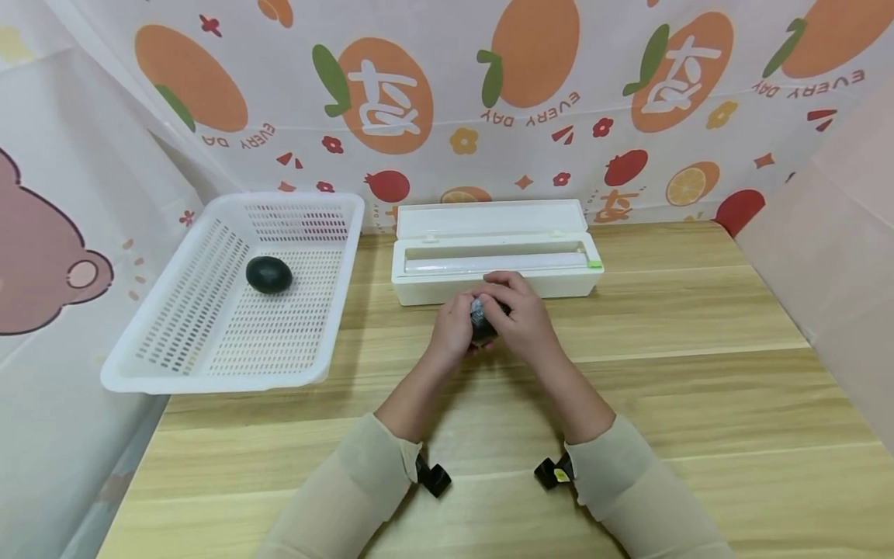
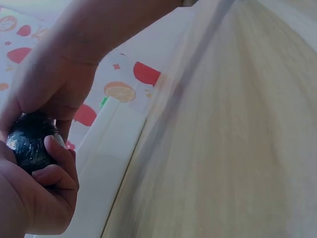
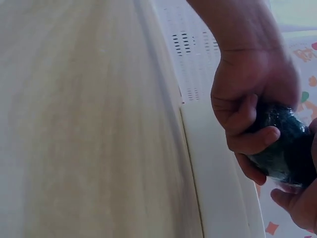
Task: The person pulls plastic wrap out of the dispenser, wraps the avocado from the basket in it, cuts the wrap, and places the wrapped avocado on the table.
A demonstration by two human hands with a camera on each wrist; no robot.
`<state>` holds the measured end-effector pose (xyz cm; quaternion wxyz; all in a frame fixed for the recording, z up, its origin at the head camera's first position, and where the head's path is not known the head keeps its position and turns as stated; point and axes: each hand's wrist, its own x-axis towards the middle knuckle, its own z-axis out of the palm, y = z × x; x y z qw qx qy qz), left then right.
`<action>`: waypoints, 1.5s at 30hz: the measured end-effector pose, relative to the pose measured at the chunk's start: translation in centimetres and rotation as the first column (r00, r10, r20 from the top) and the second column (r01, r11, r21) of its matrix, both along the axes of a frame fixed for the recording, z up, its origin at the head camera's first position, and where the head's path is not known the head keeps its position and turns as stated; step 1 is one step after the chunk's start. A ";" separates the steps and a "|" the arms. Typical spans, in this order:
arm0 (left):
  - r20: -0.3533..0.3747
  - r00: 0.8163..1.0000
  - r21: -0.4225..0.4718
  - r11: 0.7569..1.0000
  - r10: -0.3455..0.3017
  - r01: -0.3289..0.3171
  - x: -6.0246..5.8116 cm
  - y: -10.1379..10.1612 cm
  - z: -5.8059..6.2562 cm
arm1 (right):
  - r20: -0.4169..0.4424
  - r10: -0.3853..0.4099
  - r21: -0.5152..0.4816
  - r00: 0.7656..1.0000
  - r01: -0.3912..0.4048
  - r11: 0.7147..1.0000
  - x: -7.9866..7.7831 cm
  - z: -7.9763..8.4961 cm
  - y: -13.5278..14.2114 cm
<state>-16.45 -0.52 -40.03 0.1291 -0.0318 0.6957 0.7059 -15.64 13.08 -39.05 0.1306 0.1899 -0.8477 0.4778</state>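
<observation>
My left hand (image 1: 452, 324) and right hand (image 1: 528, 320) together hold a dark green, oval, avocado-like fruit (image 1: 482, 328) just in front of a white cling film dispenser (image 1: 433, 292). Clear, wrinkled film shines on the fruit (image 2: 30, 144) in the left wrist view. The left hand's fingers (image 3: 255, 141) curl round one end of it, seen in the right wrist view. From the other side my right hand grips it, thumb and fingers bent over the top. Much of the fruit is covered by both hands.
The dispenser's lid (image 1: 489, 219) stands raised, with a film roll (image 1: 496, 263) inside and a green tab (image 1: 594, 265) at its right end. At left, a white perforated basket (image 1: 334, 310) holds another dark green oval fruit (image 1: 268, 275). A fruit-print sheet (image 1: 447, 93) hangs behind the wooden table (image 1: 698, 373).
</observation>
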 end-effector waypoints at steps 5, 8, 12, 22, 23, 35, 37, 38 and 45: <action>0.052 0.999 0.032 0.999 0.006 -0.008 -0.1 -0.1 0.0 | -0.196 0.056 0.218 0.979 -0.012 0.976 0.3 0.1 -0.2; 0.090 0.996 0.104 0.994 0.009 -0.019 -0.1 -0.1 0.1 | -0.254 0.099 0.269 0.962 -0.028 0.963 0.2 0.1 -0.2; 0.117 0.993 0.164 0.986 -0.017 -0.003 -0.1 0.0 0.1 | -0.178 0.145 0.217 0.973 -0.105 0.971 0.1 0.2 0.2; 0.097 0.991 0.272 0.960 -0.089 0.060 -0.3 -0.4 0.6 | 0.215 0.183 -0.315 0.959 -0.109 0.943 -0.3 0.5 1.6; 0.094 0.991 0.277 0.959 -0.090 0.061 -0.3 -0.4 0.6 | 0.236 0.181 -0.337 0.955 -0.094 0.937 -0.4 0.5 1.7; -0.078 0.996 -0.083 0.996 -0.052 0.045 -0.3 -0.2 0.4 | 0.295 0.086 -0.344 0.951 0.022 0.939 -0.8 1.0 2.3; -0.109 0.993 -0.124 0.992 -0.048 0.035 -0.2 -0.2 0.4 | 0.284 0.080 -0.319 0.956 0.015 0.947 -0.9 0.8 2.3; -0.114 0.992 -0.118 0.992 -0.045 0.032 -0.2 -0.2 0.4 | 0.278 0.078 -0.308 0.957 0.012 0.951 -0.9 0.8 2.4; -0.057 0.997 0.192 0.981 0.046 -0.035 -0.2 -0.4 0.8 | 0.247 0.104 -0.238 0.963 -0.044 0.970 -0.9 1.1 2.4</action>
